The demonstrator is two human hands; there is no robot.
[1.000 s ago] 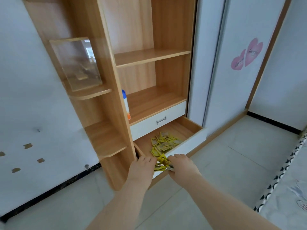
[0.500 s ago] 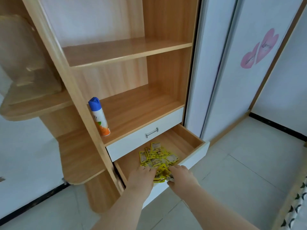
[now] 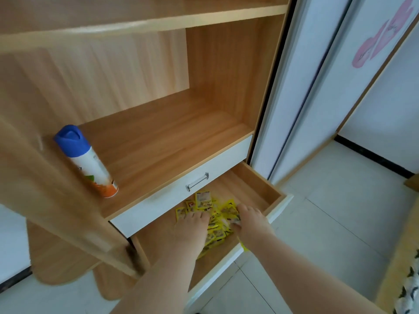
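Note:
A pile of small yellow cards (image 3: 205,200) lies in the open bottom drawer (image 3: 260,183) of a wooden cabinet. My left hand (image 3: 192,230) rests on the left side of the pile, with its fingers lying forward over the cards and the fingertips hidden. My right hand (image 3: 252,223) is on the right side of the pile. Its thumb and fingers pinch some of the cards. Between the two hands more cards show, and one yellow corner (image 3: 244,247) pokes out under my right wrist at the drawer's white front.
Above the open drawer is a shut white drawer with a metal handle (image 3: 197,181). A spray can with a blue cap (image 3: 87,160) stands at the left of the shelf above it. White sliding doors with pink heart stickers (image 3: 376,44) stand right. The floor is tiled.
The view has come much closer to the cabinet and lower. Both hands have reached further into the drawer, onto the card pile.

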